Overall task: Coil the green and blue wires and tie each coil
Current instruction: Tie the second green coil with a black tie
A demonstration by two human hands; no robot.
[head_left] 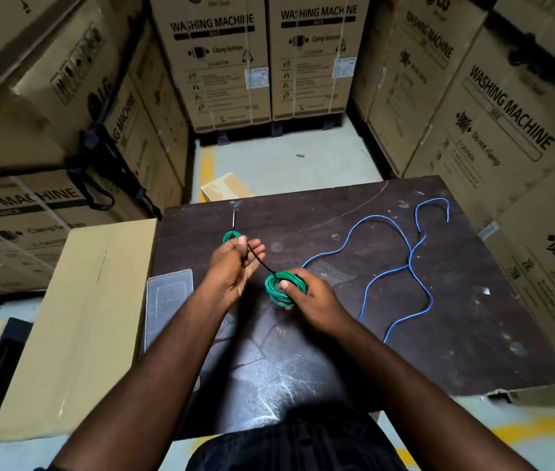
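My right hand grips a coil of green wire above the dark table, thumb pressed on its rim. A thin black tie runs from the coil up to my left hand, which pinches it in curled fingers. A second small green coil lies on the table just behind my left hand, with a black tie sticking out toward the far edge. The blue wire lies loose and uncoiled in long wavy loops on the right half of the table.
A clear plastic lid or tray lies at the table's left edge. A plain cardboard box stands against the table's left side. Stacked washing-machine cartons wall in the space on the left, back and right.
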